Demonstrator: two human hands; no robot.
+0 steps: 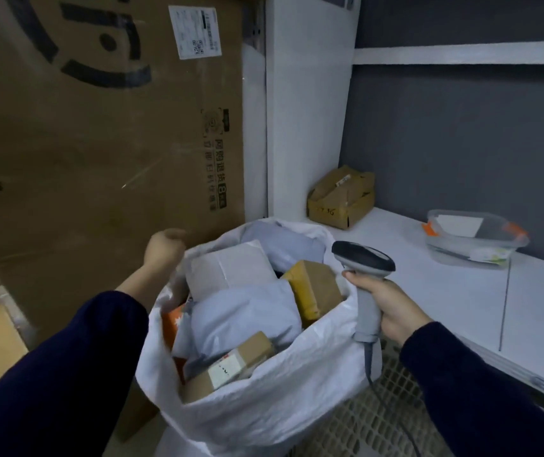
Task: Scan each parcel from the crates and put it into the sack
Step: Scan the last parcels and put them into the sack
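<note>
Sack (280,400): white woven, mouth open, low centre of view, right side against the front edge of the shelf.
Grey box (231,265): inside the sack, 12 o'clock of the mouth, resting on other parcels.
Brown taped box (313,288): inside the sack, 2 o'clock, tilted, yellow tape along one edge.
Grey mailer (244,318): middle of the mouth, puffy, between the two boxes and the labelled carton.
Labelled carton (231,364): 6 o'clock of the mouth, slanted, white label facing up.
Orange packet (171,321): 9 o'clock, pressed against the sack wall, mostly hidden.
Left hand (163,249): 10 o'clock of the sack, just beyond the rim, blurred, fingers curled inward; holding anything or not, cannot tell.
Right hand (392,311): 3 o'clock of the sack, wrapped tight round the scanner handle.
Scanner (362,258): grey, dark head, upright over the sack's right rim, cable hanging from the handle base.
Shelf (428,291): white, 3 o'clock of view.
Shelf carton (341,197): small, brown, crumpled, in the shelf's back corner.
Clear tub (471,239): on the shelf, well apart from the shelf carton, at its 3 o'clock.
Large carton (99,143): 10 o'clock of view, black print, white label near the top.
</note>
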